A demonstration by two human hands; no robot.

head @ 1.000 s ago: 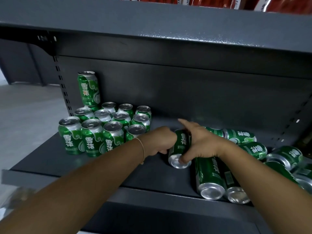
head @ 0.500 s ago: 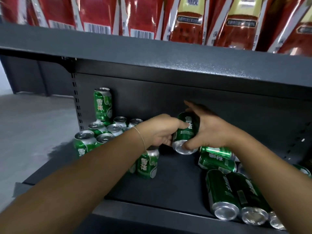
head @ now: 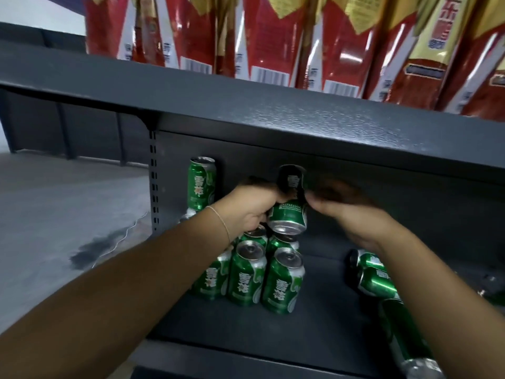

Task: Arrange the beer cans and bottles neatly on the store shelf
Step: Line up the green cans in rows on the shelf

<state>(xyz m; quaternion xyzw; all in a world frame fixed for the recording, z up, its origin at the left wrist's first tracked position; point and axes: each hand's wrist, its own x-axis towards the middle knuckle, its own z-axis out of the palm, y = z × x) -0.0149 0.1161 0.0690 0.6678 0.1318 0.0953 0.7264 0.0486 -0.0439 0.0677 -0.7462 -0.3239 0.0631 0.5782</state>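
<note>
- Held can: green beer can, raised above the shelf and carried between both hands. Its long axis runs near vertical with a slight tilt; the silver end nearer the camera points down and toward the front edge.
- Left hand: the grip is clamped on the held can from the can's left side, fingers curled around the lower body.
- Right hand: placed against the can's right side. The hand is blurred and in shadow; the fingers appear curled to the can, but this cannot be told with certainty.
- Standing group: upright cans directly below the held can, tops facing up. The can's lower end is just above the rear cans of this group.
- Stacked can: stands upright on the second tier, to the left of the held can, against the back panel.
- Governing relation: the target, judged to be a seat on top of the standing group beside the stacked can, lies straight below and slightly left of the grip. The left hand is nearer to it.
- Requirement, as judged: bring the axis fully vertical before lowering; a tilted base may topple the cans beneath.
- Lying cans: on their sides at the right of the shelf, not yet arranged.
</note>
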